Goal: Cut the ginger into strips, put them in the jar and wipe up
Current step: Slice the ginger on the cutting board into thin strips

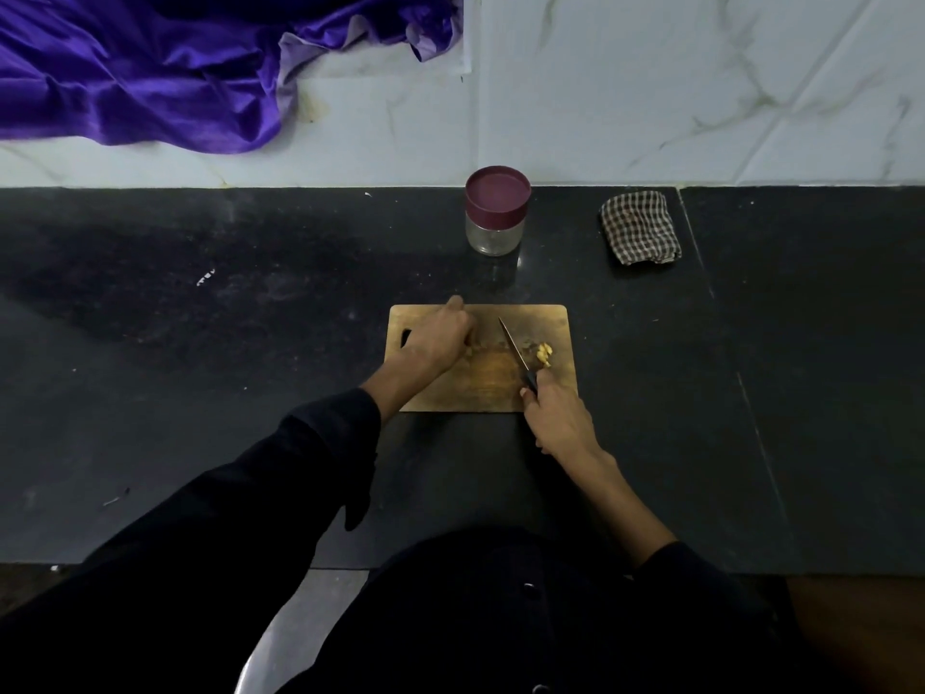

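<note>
While the right hand (pixel 558 418) is closed around the black handle of a small knife (pixel 515 350), the blade points up and away across the wooden cutting board (pixel 480 383). The knife tip is near the middle of the board. Just to the right of the blade sits a little pile of cut ginger strips (pixel 544 354), yellow and close to the right edge of the board.

The left hand (pixel 438 338) rests on the left part of the board with its fingers curled down. A bit of ginger peeks out by the fingers, but I cannot tell if the hand is holding it or just pressing on it.

The board lies on a dark stone counter (pixel 200 343). Behind the board stands a glass jar (pixel 495 212) with a dark red lid on top. To the right of the jar lies a folded checked cloth (pixel 640 227). A shiny purple cloth (pixel 150 67) is bunched against the white marble wall (pixel 701 82) at the top left.
</note>
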{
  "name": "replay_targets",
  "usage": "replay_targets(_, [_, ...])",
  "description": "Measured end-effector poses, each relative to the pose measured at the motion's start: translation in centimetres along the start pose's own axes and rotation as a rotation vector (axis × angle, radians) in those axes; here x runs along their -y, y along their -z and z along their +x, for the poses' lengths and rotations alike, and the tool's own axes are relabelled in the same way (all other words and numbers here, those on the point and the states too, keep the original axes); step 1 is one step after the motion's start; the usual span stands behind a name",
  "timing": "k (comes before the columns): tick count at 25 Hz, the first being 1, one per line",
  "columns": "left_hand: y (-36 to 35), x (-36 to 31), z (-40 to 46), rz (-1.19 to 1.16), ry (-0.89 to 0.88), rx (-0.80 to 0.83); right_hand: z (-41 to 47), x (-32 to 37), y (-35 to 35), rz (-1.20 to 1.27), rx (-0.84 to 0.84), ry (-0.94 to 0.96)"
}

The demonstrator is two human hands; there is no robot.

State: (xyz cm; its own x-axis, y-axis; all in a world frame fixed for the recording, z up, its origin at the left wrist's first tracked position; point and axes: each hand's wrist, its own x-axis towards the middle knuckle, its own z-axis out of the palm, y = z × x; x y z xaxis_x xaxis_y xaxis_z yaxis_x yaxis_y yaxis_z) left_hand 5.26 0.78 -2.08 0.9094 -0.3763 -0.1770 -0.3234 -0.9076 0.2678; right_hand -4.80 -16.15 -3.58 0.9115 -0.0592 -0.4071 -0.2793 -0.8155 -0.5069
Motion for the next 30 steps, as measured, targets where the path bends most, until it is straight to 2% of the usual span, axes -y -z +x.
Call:
replay_targets(10, [-1.7,-3.0,-0.4,-0.233,-0.052,0.039,0.1,-0.4,0.1,0.058,0.014,-0.01])
replay_targets(13, [-1.3,-2.6,-0.6,-0.297,-0.021,-0.086,0.2,-0.4,0.0,0.055,0.007,-0.003])
replay_targets(16, [0.0,-0.2,-2.0,-0.393,0.119,-0.303,0.4,-0.5,-0.1,0.047,0.002,-0.004])
replay_targets(18, [0.3,1.2,-3.3,-0.416,0.172,-0.365,0.5,-0.6,-0.2,0.047,-0.005,-0.004])
replay_targets(22, [-0.9,0.7,-4.2,-0.378,0.121,-0.222,0.7,-0.7,-0.4,0.052,-0.006,-0.003])
replay_targets(28, [-1.9,1.1,-3.9,-0.143,0.11,-0.167,0.9,-0.8,-0.5,0.066,-0.005,0.005])
replay_targets(30, [-2.1,1.3,-3.8,-0.134,0.1,-0.165,0.8,-0.8,-0.5,0.066,-0.009,0.004])
